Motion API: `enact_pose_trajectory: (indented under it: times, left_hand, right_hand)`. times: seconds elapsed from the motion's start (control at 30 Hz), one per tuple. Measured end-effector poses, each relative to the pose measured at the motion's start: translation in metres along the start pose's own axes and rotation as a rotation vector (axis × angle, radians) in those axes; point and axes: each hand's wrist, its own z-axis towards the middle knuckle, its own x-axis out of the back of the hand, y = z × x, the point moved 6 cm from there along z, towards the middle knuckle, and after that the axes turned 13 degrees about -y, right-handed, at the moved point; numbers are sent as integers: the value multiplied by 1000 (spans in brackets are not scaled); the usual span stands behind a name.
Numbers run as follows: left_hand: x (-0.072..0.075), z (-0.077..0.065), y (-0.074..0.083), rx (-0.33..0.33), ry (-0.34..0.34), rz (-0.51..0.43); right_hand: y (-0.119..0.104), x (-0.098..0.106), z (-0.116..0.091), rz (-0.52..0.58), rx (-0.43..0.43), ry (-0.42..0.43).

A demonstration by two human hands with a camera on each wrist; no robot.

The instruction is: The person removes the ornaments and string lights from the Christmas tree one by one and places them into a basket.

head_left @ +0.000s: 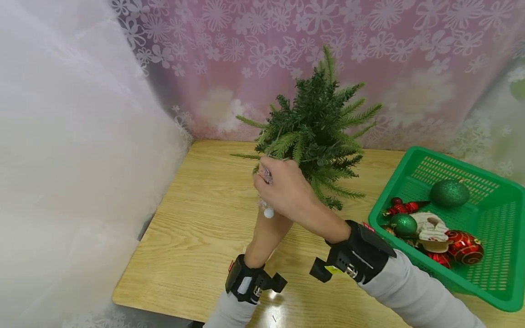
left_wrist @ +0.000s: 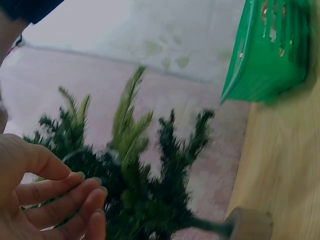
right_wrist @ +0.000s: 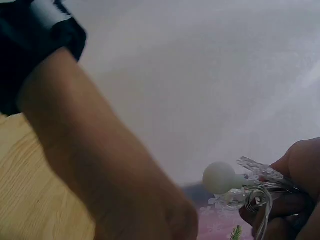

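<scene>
A small artificial Christmas tree [head_left: 313, 132] with dark and light green branches stands at the table's back. My right hand [head_left: 285, 187] is at its front left and grips a bundle of string lights [right_wrist: 262, 192], clear wire with a white ball bulb [right_wrist: 219, 178] sticking out. In the head view the bulb hangs below the fist. My left hand [left_wrist: 57, 200] is mostly hidden behind the right in the head view. Seen from the left wrist, its thumb and index fingertip meet beside the branches, pinching the thin wire.
A green plastic basket [head_left: 498, 218] stands on the right of the wooden table [head_left: 197, 196]. Inside lie green balls [head_left: 450, 193], a red ball [head_left: 465, 247] and other ornaments. A pink flowered curtain [head_left: 246, 54] hangs behind, white sheeting [head_left: 74, 159] at left.
</scene>
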Motion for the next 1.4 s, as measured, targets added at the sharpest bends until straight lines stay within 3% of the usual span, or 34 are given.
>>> enact_pose_trajectory:
  times: [0.07, 0.1, 0.17, 0.23, 0.33, 0.5, 0.57, 0.63, 0.8, 0.9, 1.0, 1.17, 1.27, 1.4]
  left_hand:
    - [11, 0, -15, 8, 87, -235]
    - [16, 1, -21, -4, 132, -252]
    - [23, 5, -37, 12, 198, -408]
    - [30, 9, -46, 62, 218, -341]
    - [34, 11, -59, 122, 234, -382]
    - [36, 10, -67, 129, 289, -412]
    - [39, 10, -69, 115, 325, -422]
    - [40, 12, -72, 105, 332, -432]
    - [37, 22, -75, 93, 211, -438]
    - [34, 27, -73, 88, 140, -402]
    - [30, 31, -73, 87, 81, -363]
    - [22, 36, -73, 115, -19, -324]
    - [18, 38, -73, 134, -64, -287]
    - [12, 39, -71, 157, -135, -251]
  right_hand:
    - [-1, 1, -4, -119, 45, 107]
    - [-1, 1, -7, -174, 75, 169]
    - [-1, -1, -12, -275, 131, 273]
    - [2, -8, -16, -331, 156, 330]
    - [9, -18, -21, -389, 158, 372]
    - [15, -21, -25, -456, 170, 423]
    - [14, -19, -25, -427, 176, 416]
    - [16, -18, -24, -291, 144, 358]
    - [32, -26, -25, 205, -86, 194]
    - [35, -31, -27, 307, -125, 202]
    - [27, -29, -30, 199, 2, 288]
    - [10, -24, -36, -194, 195, 446]
    - [5, -24, -37, -328, 220, 483]
    - [4, -19, -38, -383, 171, 526]
